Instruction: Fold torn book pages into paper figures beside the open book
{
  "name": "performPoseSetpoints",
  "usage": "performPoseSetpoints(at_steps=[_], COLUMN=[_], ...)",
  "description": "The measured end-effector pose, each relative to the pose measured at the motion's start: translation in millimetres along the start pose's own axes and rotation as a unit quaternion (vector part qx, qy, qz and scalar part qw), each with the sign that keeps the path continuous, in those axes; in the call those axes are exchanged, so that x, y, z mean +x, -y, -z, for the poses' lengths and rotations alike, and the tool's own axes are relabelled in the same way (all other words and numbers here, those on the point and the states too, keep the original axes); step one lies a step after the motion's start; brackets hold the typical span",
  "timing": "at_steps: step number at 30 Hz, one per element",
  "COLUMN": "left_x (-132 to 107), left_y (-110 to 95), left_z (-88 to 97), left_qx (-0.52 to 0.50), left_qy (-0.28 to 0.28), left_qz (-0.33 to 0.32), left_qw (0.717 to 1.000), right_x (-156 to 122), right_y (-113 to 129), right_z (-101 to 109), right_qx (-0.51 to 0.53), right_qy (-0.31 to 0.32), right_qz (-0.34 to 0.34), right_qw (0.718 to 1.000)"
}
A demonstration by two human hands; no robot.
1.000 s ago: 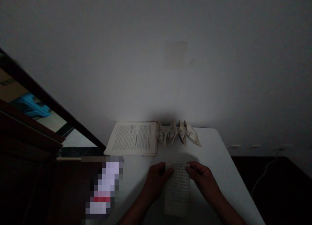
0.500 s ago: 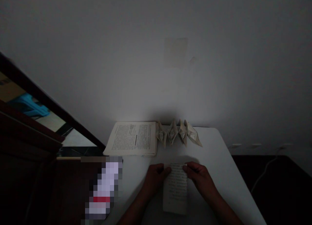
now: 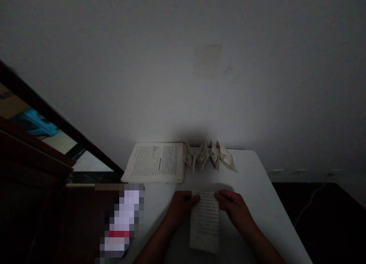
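Farthest left of the fingers, past a dark frame, is a blue object (image 3: 38, 124). Nearer, but well apart from the left fingers, a blurred-out patch (image 3: 123, 222) hides something pale with a red band. Beyond the left fingers and to their left, a stack of printed pages (image 3: 156, 163) lies flat on the white counter (image 3: 254, 184). The left hand (image 3: 180, 206) pinches the upper left corner of a narrow printed sheet (image 3: 204, 227), thumb on top. The sheet hangs between both sets of fingers, extending toward the person. Just beyond the fingers, four folded paper pieces (image 3: 203, 157) stand in a row beside the stack. The right hand (image 3: 236, 206) grips the sheet's upper right corner. Well right of those fingers runs a pale cable (image 3: 308, 206).
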State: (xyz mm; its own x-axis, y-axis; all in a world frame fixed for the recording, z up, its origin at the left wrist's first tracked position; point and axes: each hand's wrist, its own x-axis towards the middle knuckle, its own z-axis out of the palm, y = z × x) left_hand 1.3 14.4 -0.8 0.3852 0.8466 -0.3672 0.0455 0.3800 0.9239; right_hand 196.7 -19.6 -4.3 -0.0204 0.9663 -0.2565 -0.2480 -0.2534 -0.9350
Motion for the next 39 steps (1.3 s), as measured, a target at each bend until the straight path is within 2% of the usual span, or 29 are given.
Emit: performPoseSetpoints(at_steps=[3, 5, 6, 7, 9, 12, 13, 15, 17, 18, 20, 23, 24, 26, 29, 31, 35, 39], left_x=[0, -1, -1, -1, -1, -3, -3, -5, -6, -6, -7, -7, -7, -8, -15, -20, -25, -20], left_y=[0, -1, -1, -1, -2, -4, -4, -6, -6, -7, -6, -5, -4, -4, -6, -10, -16, -14], left_z=[1.5, 2.2, 2.4, 2.4, 1.8, 0.1, -0.5, -1.6, -1.9, -1.8, -0.8, 1.7, 2.5, 3.0, 0.4, -3.3, -9.4, -9.1], left_qx=[-0.034, -0.069, -0.082, -0.093, -0.112, -0.128, -0.128, -0.123, -0.117, -0.113, -0.106, -0.1, -0.096, -0.071, -0.019, 0.008, 0.042, 0.01], left_qy=[-0.017, -0.023, -0.027, -0.03, -0.031, -0.005, 0.0, 0.002, 0.002, 0.004, 0.009, 0.001, -0.009, -0.034, -0.028, -0.009, -0.015, -0.004], left_qz=[0.009, 0.016, 0.021, 0.028, 0.042, 0.064, 0.069, 0.081, 0.094, 0.1, 0.109, 0.131, 0.131, 0.094, -0.004, -0.027, -0.024, 0.015], left_qw=[0.999, 0.997, 0.996, 0.995, 0.992, 0.99, 0.989, 0.989, 0.989, 0.989, 0.988, 0.986, 0.987, 0.992, 0.999, 1.0, 0.999, 1.0], right_x=[-3, -8, -11, -14, -19, -21, -21, -19, -16, -16, -16, -17, -17, -17, -16, -16, -15, -14], right_y=[-6, -10, -11, -11, -10, -2, 2, 8, 11, 11, 9, 5, 5, 5, 8, 8, 9, 11], right_z=[3, 5, 6, 6, 8, 8, 9, 9, 8, 7, 4, -1, -3, -6, -7, -8, -8, -7], right_qx=[-0.01, -0.096, -0.165, -0.24, -0.364, -0.467, -0.482, -0.491, -0.48, -0.468, -0.432, -0.334, -0.282, -0.173, -0.067, -0.042, -0.013, -0.004], right_qy=[-0.004, -0.028, -0.039, -0.035, -0.006, 0.016, 0.018, 0.041, 0.079, 0.092, 0.066, -0.034, -0.048, -0.036, -0.001, 0.005, 0.006, 0.014], right_qz=[0.05, 0.116, 0.163, 0.212, 0.312, 0.41, 0.43, 0.451, 0.445, 0.429, 0.369, 0.227, 0.182, 0.11, 0.051, 0.032, 0.016, 0.005], right_qw=[0.999, 0.988, 0.972, 0.947, 0.878, 0.783, 0.763, 0.744, 0.752, 0.767, 0.82, 0.914, 0.941, 0.978, 0.996, 0.999, 1.0, 1.0])
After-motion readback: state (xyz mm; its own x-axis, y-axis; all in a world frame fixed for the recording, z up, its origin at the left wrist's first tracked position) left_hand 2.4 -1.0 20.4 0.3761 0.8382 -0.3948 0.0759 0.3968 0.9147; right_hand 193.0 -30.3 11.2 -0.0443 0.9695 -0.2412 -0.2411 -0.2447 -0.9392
